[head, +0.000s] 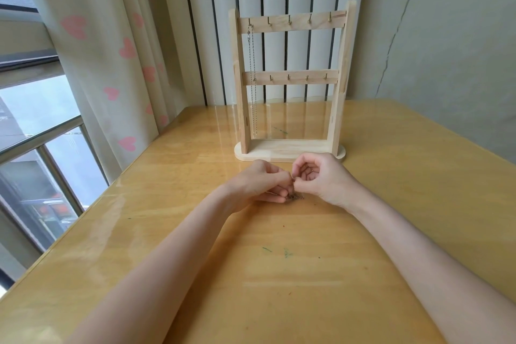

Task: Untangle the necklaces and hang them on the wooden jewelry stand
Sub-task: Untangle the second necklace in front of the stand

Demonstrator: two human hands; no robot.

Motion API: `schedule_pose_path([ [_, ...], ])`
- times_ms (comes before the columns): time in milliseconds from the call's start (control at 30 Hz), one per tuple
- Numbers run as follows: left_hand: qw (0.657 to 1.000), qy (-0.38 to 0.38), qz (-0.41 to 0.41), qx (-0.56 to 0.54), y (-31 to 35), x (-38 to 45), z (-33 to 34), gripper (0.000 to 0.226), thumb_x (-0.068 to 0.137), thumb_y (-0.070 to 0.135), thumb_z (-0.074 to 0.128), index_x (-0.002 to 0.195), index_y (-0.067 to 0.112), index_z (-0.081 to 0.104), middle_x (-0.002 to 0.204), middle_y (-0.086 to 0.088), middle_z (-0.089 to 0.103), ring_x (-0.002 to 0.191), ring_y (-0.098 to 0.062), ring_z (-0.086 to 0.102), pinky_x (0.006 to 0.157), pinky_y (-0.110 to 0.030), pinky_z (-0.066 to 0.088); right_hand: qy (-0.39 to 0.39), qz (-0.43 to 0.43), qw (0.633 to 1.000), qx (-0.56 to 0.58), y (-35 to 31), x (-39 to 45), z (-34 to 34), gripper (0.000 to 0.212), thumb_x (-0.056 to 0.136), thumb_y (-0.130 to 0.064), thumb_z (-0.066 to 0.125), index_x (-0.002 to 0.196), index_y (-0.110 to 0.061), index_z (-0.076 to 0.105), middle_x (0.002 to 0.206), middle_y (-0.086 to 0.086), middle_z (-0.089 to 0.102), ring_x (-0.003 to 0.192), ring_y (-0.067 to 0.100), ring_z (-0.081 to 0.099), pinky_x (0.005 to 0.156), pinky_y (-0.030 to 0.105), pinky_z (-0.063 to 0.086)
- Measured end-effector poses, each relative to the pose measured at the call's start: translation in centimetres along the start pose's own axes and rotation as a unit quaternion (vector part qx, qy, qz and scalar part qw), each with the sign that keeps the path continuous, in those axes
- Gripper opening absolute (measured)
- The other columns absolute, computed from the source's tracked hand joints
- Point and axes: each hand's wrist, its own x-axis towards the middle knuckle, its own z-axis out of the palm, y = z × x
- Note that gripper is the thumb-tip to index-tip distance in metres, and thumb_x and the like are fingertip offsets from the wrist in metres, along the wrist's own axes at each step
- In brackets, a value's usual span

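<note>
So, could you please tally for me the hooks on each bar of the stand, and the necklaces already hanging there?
Hooks on the top bar of the wooden jewelry stand: 5
Hooks on the lower bar: 5
Necklace hanging, from the top bar's leftmost hook: 1
Total: 10 hooks, 1 hung necklace
</note>
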Motion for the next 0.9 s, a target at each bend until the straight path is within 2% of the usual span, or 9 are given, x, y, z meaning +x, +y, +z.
schedule_pose_path([
  [200,0.996,-0.018,-0.019,-0.08,0.16,-0.08,-0.46,0.011,0.086,0.01,0.061,0.077,0.007,0.067,0.068,0.0,0.063,0.055,-0.002,0.058,0.053,-0.013,0.05,0.025,-0.015,0.998,0.05,-0.19,0.07,-0.17,0.024,0.075,0.01,0.062,0.07,-0.013,0.059,0.07,-0.003,0.057,0.062,0.004,0.05,0.065,0.015,0.045],
  [333,0.992,-0.021,-0.008,-0.12,0.18,-0.21,-0.74,0.013,0.085,0.009,0.064,0.074,0.013,0.069,0.068,0.003,0.066,0.064,-0.002,0.061,0.054,-0.012,0.05,0.03,-0.018,0.995,0.092,-0.5,-0.06,-0.3,0.025,0.076,0.012,0.061,0.072,-0.013,0.059,0.071,-0.004,0.058,0.063,0.001,0.053,0.069,0.013,0.046],
  [433,0.99,-0.009,0.008,-0.139,0.18,-0.03,-0.85,0.017,0.083,0.005,0.064,0.069,0.012,0.07,0.066,0.0,0.061,0.06,-0.004,0.056,0.051,-0.012,0.049,0.036,-0.018,0.994,0.105,-0.54,-0.04,-0.34,0.026,0.076,0.014,0.06,0.072,-0.012,0.06,0.071,-0.004,0.058,0.063,-0.001,0.054,0.068,0.012,0.047],
  [567,0.989,-0.001,0.018,-0.149,0.25,0.13,-0.8,0.015,0.083,0.005,0.064,0.071,0.011,0.069,0.059,0.001,0.06,0.05,-0.003,0.054,0.049,-0.012,0.049,0.04,-0.013,0.992,0.117,-0.45,0.04,-0.44,0.023,0.078,0.011,0.062,0.075,-0.012,0.062,0.074,-0.003,0.061,0.068,0.004,0.057,0.071,0.013,0.048],
  [700,0.99,0.015,0.059,-0.124,0.31,0.21,-0.6,0.022,0.083,-0.001,0.061,0.066,0.014,0.064,0.067,0.003,0.059,0.062,-0.004,0.054,0.053,-0.013,0.047,0.037,0.007,0.986,0.16,-0.37,0.07,-0.79,0.012,0.081,0.002,0.065,0.079,-0.01,0.065,0.075,-0.002,0.064,0.066,0.005,0.058,0.069,0.014,0.048],
  [900,0.987,-0.011,0.085,-0.138,0.39,0.07,-0.71,0.024,0.083,-0.001,0.062,0.07,0.019,0.056,0.07,0.002,0.057,0.061,-0.006,0.049,0.052,-0.015,0.047,0.025,0.042,0.968,0.248,-0.5,0.17,-0.94,0.024,0.081,0.009,0.061,0.082,-0.013,0.05,0.078,0.005,0.061,0.068,0.009,0.057,0.065,0.017,0.046],
])
